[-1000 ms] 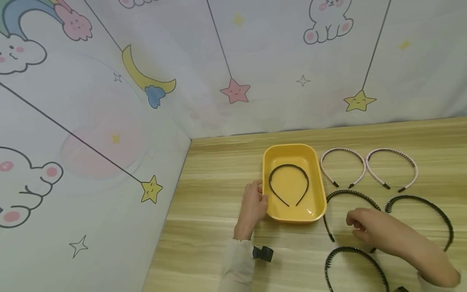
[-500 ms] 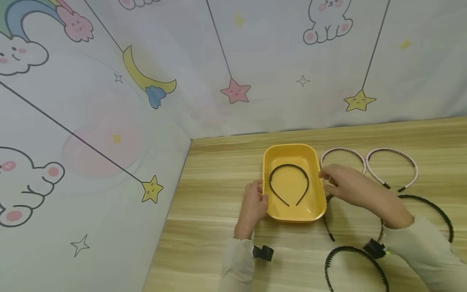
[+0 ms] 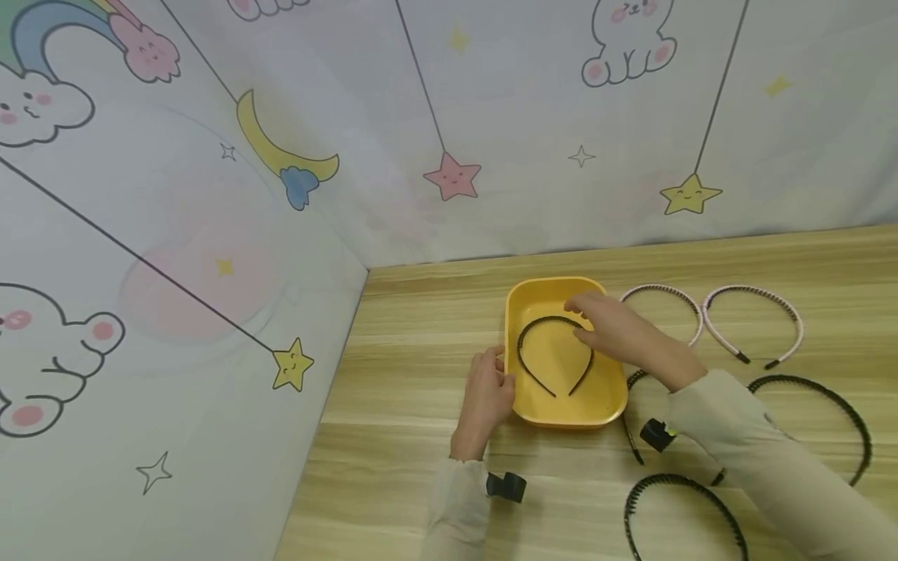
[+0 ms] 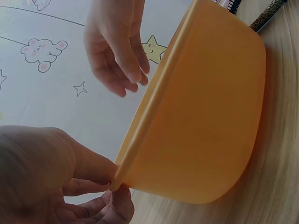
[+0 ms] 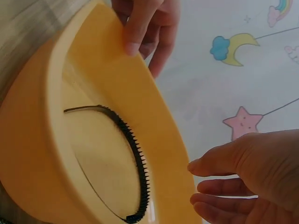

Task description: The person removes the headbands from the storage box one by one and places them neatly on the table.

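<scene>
A yellow plastic basin (image 3: 602, 393) stands on the wooden table with a thin black toothed headband (image 5: 138, 158) lying flat inside it. My left hand (image 3: 486, 397) grips the basin's left rim; in the left wrist view its thumb and fingers pinch the edge. Above the basin hovers my right hand (image 3: 620, 331), over the top right of the headband, its fingers loosely bent and nothing between them. In the right wrist view, the right-hand fingers (image 5: 219, 186) hang apart from the headband. My right hand and forearm partly cover the basin's right rim and the headbands beyond.
Two pink headbands (image 3: 754, 288) lie at the back right. Nearer are several black ones, including a headband (image 3: 845, 409) at the right and a toothed headband (image 3: 666, 477) at the front. A patterned cloth wall (image 3: 519, 210) borders the table behind and at left.
My right hand has come from above the black headbands, past the basin's right rim, to over the basin. The left hand, the basin and the headband inside have stayed put.
</scene>
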The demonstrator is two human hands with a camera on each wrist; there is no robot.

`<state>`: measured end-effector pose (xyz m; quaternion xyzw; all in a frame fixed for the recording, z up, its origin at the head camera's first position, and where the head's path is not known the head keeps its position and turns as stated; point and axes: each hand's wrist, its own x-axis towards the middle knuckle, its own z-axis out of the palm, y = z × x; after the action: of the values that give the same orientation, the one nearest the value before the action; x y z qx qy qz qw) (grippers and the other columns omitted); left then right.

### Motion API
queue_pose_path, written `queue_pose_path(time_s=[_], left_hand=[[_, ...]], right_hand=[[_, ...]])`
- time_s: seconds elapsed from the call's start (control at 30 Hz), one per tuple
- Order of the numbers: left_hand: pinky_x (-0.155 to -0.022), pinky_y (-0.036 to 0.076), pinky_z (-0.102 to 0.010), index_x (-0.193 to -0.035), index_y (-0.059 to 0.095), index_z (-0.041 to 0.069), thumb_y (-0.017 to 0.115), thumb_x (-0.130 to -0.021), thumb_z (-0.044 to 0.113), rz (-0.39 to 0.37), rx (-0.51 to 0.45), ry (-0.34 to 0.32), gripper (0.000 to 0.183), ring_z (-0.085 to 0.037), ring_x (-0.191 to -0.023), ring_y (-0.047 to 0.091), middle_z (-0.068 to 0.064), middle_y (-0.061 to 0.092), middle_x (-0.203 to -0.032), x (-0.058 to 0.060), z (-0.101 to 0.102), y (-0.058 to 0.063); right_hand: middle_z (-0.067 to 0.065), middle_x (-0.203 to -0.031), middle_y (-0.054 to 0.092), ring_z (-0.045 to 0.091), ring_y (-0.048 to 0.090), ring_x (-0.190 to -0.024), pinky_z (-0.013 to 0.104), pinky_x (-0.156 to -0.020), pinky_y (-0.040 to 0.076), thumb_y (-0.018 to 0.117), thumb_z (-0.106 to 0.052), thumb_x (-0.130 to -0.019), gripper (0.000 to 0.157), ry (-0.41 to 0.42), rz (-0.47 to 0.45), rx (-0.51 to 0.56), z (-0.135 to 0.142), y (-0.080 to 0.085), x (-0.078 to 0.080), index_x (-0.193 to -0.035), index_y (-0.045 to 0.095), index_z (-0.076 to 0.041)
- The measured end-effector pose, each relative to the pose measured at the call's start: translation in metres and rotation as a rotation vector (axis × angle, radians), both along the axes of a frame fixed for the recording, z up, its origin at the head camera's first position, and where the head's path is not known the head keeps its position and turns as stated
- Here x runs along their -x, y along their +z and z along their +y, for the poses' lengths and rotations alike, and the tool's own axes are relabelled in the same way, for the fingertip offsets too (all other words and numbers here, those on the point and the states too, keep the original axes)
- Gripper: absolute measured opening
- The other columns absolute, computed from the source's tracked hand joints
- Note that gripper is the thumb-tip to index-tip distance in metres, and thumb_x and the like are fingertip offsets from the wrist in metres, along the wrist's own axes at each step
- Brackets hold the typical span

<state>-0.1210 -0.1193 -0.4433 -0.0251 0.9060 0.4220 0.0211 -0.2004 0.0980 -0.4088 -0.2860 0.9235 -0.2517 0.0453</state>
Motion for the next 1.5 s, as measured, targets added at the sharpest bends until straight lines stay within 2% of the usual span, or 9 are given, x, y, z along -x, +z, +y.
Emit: queue_pose_path(time_s=[0.4, 0.7, 0.93, 1.13, 1.4, 1.5], left_hand=[[-0.067, 0.045, -0.023, -0.135, 0.048, 0.0, 0.057, -0.092, 0.003, 0.012, 0.011, -0.003, 0.044, -0.013, -0.078, 0.051, -0.009, 0.052, -0.1, 0.0, -0.001, 0.0], [-0.068, 0.046, -0.024, -0.135, 0.048, 0.0, 0.057, -0.092, 0.003, 0.002, -0.002, 0.002, 0.045, -0.013, -0.078, 0.051, -0.009, 0.052, -0.102, 0.0, -0.002, -0.001], [-0.067, 0.046, -0.024, -0.135, 0.048, 0.0, 0.057, -0.091, 0.002, 0.004, -0.001, 0.006, 0.045, -0.012, -0.077, 0.051, -0.009, 0.052, -0.101, 0.001, -0.002, -0.002], [-0.067, 0.045, -0.023, -0.135, 0.048, 0.0, 0.058, -0.09, 0.003, -0.006, -0.006, 0.01, 0.046, -0.012, -0.077, 0.051, -0.008, 0.052, -0.1, 0.0, -0.002, -0.002], [-0.068, 0.045, -0.024, -0.134, 0.049, -0.001, 0.059, -0.09, 0.003, 0.017, 0.002, 0.005, 0.045, -0.012, -0.077, 0.051, -0.008, 0.052, -0.1, 0.001, -0.001, -0.003], [-0.067, 0.045, -0.024, -0.134, 0.049, -0.001, 0.059, -0.09, 0.003, 0.022, 0.004, 0.003, 0.045, -0.012, -0.076, 0.05, -0.008, 0.052, -0.099, 0.001, -0.001, -0.003]], right_hand=[[0.028, -0.126, 0.053, 0.04, 0.052, -0.114, 0.049, -0.092, 0.046, 0.057, -0.005, -0.091, 0.037, -0.024, -0.088, -0.113, -0.022, -0.017, 0.023, -0.125, 0.052, 0.008], [0.03, -0.116, 0.054, 0.034, 0.056, -0.099, 0.043, -0.08, 0.048, 0.049, -0.001, -0.092, 0.031, -0.023, -0.141, -0.2, -0.025, -0.023, 0.027, -0.121, 0.052, 0.01], [0.032, -0.113, 0.056, 0.037, 0.058, -0.1, 0.043, -0.079, 0.049, 0.041, 0.004, -0.093, 0.03, -0.027, -0.17, -0.249, -0.028, -0.024, 0.027, -0.12, 0.051, 0.012], [0.027, -0.103, 0.058, 0.03, 0.056, -0.087, 0.038, -0.072, 0.049, 0.044, 0.006, -0.092, 0.023, -0.006, -0.159, -0.277, -0.028, -0.028, 0.026, -0.112, 0.054, 0.01], [0.025, -0.1, 0.059, 0.027, 0.055, -0.08, 0.035, -0.066, 0.049, 0.05, 0.008, -0.089, 0.018, 0.01, -0.128, -0.3, -0.026, -0.03, 0.025, -0.105, 0.058, 0.008], [0.021, -0.093, 0.06, 0.025, 0.053, -0.075, 0.033, -0.063, 0.046, 0.051, 0.008, -0.088, 0.013, 0.023, -0.101, -0.288, -0.026, -0.03, 0.025, -0.098, 0.059, 0.005]])
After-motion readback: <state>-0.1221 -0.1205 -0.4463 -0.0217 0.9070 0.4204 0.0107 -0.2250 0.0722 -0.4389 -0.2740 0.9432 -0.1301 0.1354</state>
